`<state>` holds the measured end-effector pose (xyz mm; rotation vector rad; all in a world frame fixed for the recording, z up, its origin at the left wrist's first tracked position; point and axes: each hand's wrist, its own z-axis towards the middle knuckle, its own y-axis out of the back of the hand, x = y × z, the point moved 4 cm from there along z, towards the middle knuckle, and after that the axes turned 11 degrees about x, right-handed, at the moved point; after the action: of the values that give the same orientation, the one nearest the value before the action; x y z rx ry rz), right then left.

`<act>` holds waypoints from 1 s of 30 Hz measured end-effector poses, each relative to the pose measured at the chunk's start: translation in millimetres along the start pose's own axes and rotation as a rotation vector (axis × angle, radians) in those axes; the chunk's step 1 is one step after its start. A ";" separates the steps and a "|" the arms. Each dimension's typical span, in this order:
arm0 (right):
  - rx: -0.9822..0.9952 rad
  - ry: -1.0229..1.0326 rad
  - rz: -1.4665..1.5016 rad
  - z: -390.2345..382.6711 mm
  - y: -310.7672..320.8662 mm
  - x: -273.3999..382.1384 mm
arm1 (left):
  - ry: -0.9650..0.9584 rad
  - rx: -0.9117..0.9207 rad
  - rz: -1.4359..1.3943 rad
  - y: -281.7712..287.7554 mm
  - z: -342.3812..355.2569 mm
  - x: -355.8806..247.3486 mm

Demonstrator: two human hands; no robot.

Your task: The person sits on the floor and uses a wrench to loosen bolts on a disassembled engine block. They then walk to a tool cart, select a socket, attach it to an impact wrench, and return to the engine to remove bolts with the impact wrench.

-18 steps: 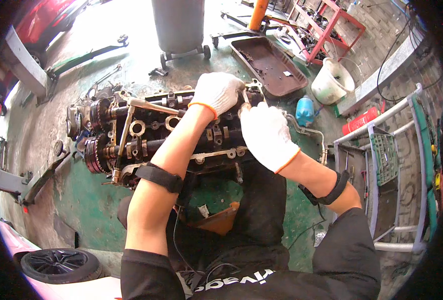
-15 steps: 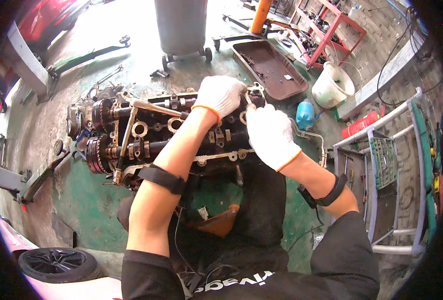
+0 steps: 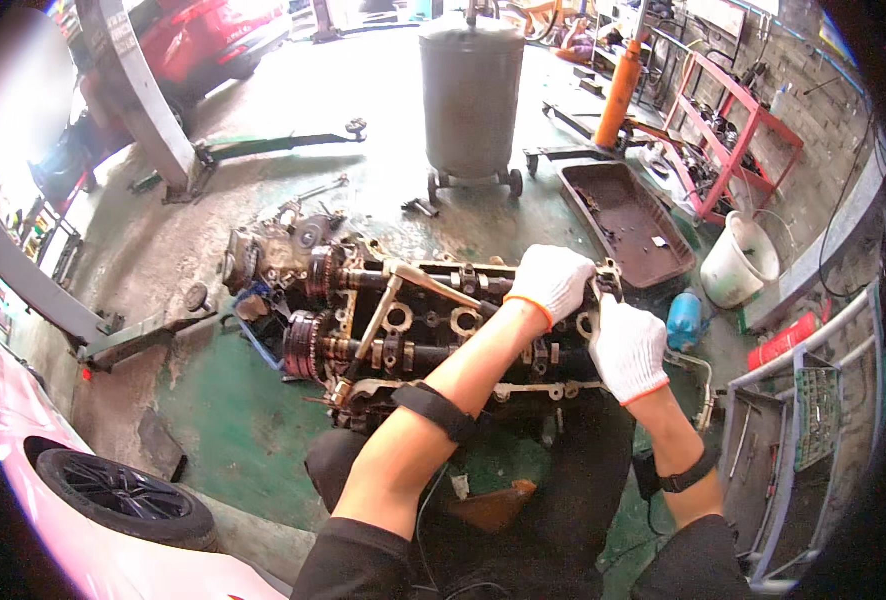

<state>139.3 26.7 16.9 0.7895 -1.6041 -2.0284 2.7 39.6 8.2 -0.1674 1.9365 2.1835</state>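
In front of me lies a greasy engine cylinder head (image 3: 423, 345) with two dark camshafts (image 3: 453, 357) and toothed sprockets (image 3: 306, 345) at its left end. My left hand (image 3: 553, 283), in a white knit glove, is closed over its far right part. Just right and nearer, my right hand (image 3: 630, 350), gloved alike, is closed at the right end. A narrow metal piece shows between the two hands, but the fingers mostly hide what each grips. A ratchet wrench (image 3: 443, 284) with a long extension (image 3: 376, 322) rests across the head's left half, its handle running toward my left wrist.
Beyond the head are a brown drip tray (image 3: 633, 225), a grey wheeled tank (image 3: 471, 100) and a lift arm (image 3: 283, 142). At right are a white bucket (image 3: 738, 262), a blue bottle (image 3: 683, 318) and a tool cart (image 3: 793, 450). A pink car with a black wheel (image 3: 123, 500) is at lower left.
The view has turned up and to the left, so everything sits lower and further right. Both hands stay at the same end of the cylinder head, closed and close together.
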 end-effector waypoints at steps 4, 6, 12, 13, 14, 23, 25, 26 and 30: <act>-0.031 0.132 0.113 -0.7 -4.2 -19.7 | -0.015 -0.008 0.013 -1.4 -0.5 -0.9; -0.098 0.228 0.283 -1.0 0.1 -36.3 | -0.027 -0.017 0.017 -0.6 -0.6 -1.4; 0.031 0.256 0.538 21.2 -4.2 -84.1 | -0.012 0.024 0.031 -0.4 -0.1 -1.1; 0.059 0.270 0.553 25.7 -5.3 -89.6 | -0.021 0.026 0.034 -0.1 -0.1 -1.6; 0.184 0.194 0.662 30.8 -11.6 -97.2 | -0.017 0.026 0.037 0.0 -0.2 -1.8; 0.416 0.216 0.560 80.6 -39.8 -134.7 | -0.022 0.027 0.039 -2.1 -1.2 -1.1; 0.452 0.233 0.551 92.4 -42.1 -137.7 | -0.027 0.024 0.033 -2.4 -0.9 -0.8; 0.476 0.226 0.497 98.6 -42.5 -138.7 | -0.023 0.024 0.026 -2.5 -0.9 -0.5; 0.513 0.307 0.239 116.6 -34.5 -133.3 | -0.011 0.038 0.050 -2.5 0.4 -0.1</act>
<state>160.8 205.7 24.9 0.9719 -1.9430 -1.2693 3.4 40.3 5.8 -0.1019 1.9958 2.1719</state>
